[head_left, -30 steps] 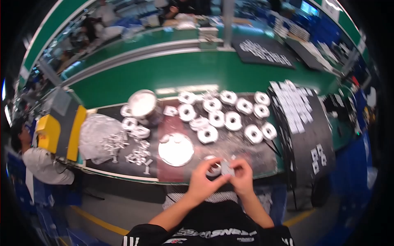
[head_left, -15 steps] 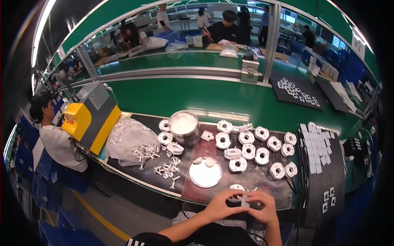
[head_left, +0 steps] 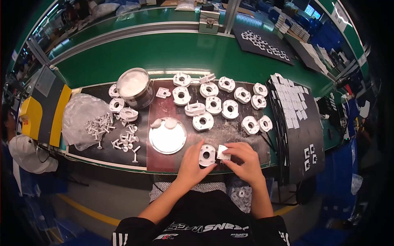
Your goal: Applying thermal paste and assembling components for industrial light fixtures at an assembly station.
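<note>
My left hand [head_left: 192,165] curls its thumb and fingers around the edge of a white ring-shaped housing [head_left: 207,156] at the near edge of the bench. Between the thumb and fingers of my right hand [head_left: 246,163] is a small white square plate [head_left: 223,152] with little holes, just right of the housing. A round lid with a bright white surface [head_left: 167,139] lies left of my hands, with two pale lumps [head_left: 163,123] at its far rim. Beyond my hands, several similar white ring housings [head_left: 213,105] are spread over the dark bench mat.
An open tin of white material [head_left: 134,87] stands at the back left. White mushroom-shaped pins [head_left: 123,141] lie loose beside a clear plastic bag [head_left: 82,119]. A yellow-and-grey machine [head_left: 45,106] is far left, with a person [head_left: 28,153] beside it. Black boards with white plates [head_left: 289,102] lie right.
Both hands were together at the small plate; now they are apart, the left around the ring housing and the right with the plate. The view has tipped down and turned right.
</note>
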